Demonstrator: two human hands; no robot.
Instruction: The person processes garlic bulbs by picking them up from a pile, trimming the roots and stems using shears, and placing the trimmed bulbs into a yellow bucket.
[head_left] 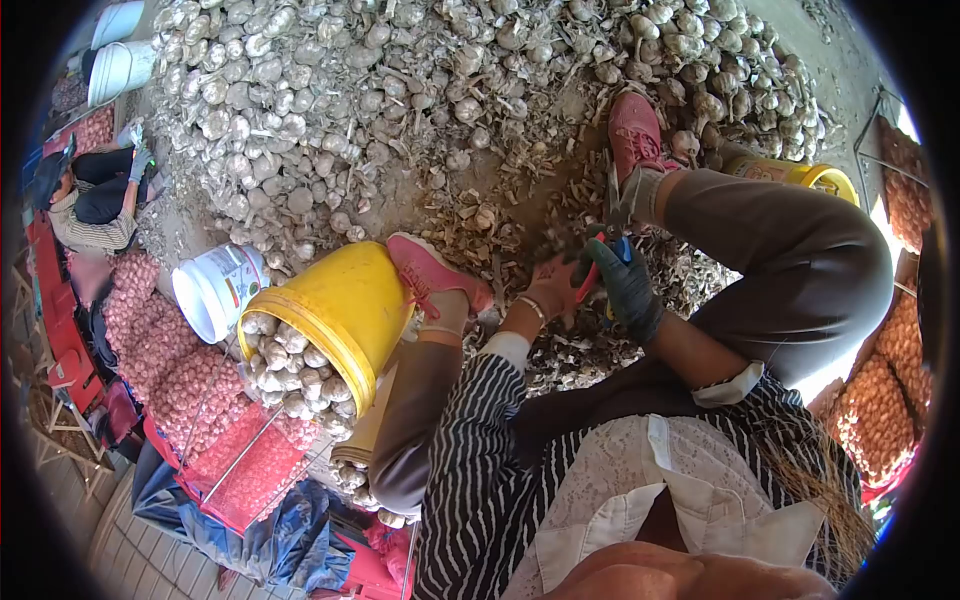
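Observation:
My right hand (628,292), in a dark glove, is closed round the red and blue handles of pruning shears (590,284). Their grey metal end points up toward my right shoe. Close beside it is my left hand (550,288), with a band at the wrist. Its fingers look curled, and a smeared patch lies just above them, so what they hold cannot be made out. Both hands are between my knees, over dry garlic stalks and peelings (580,365). A big heap of garlic bulbs (330,90) spreads over the ground in front of me.
A tipped yellow bucket (345,310) with trimmed garlic bulbs (300,370) leans by my left shoe, next to a white bucket (215,290). Another yellow bucket (830,180) lies beyond my right knee. Red net sacks (150,320) line the left, where another person (95,215) sits.

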